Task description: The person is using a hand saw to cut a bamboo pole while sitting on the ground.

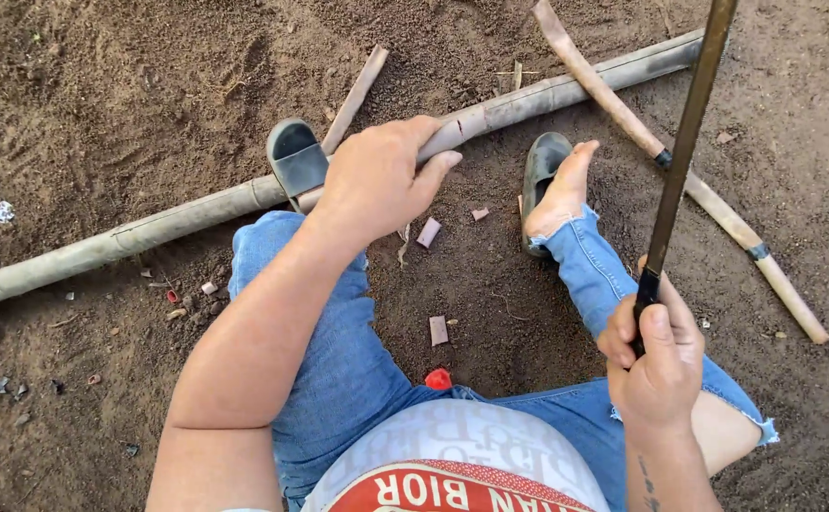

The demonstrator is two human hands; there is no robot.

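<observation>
Two hands are at work over bare dirt ground (101,114). The left hand (376,180), just left of the frame's centre, has its grip wrapped down over a long bamboo pole (177,218) that runs from the lower left edge up to the upper right, pinning it to the ground. The right hand (656,365), at the lower right, has its grip closed tight around the dark handle of a long blade (684,142), which rises steeply toward the top right corner, lifted clear of the pole. A sandalled foot (296,161) rests against the pole just left of the holding hand; the other foot (556,190) sits half out of its sandal to the right. A thinner stick (699,190) crosses the pole at the upper right, and small cut chips (428,232) lie between the knees. Judging from this, a clean stroke calls for the pole held firmly still, the blade landing well away from the left fingers, and both feet kept out of its path.
</observation>
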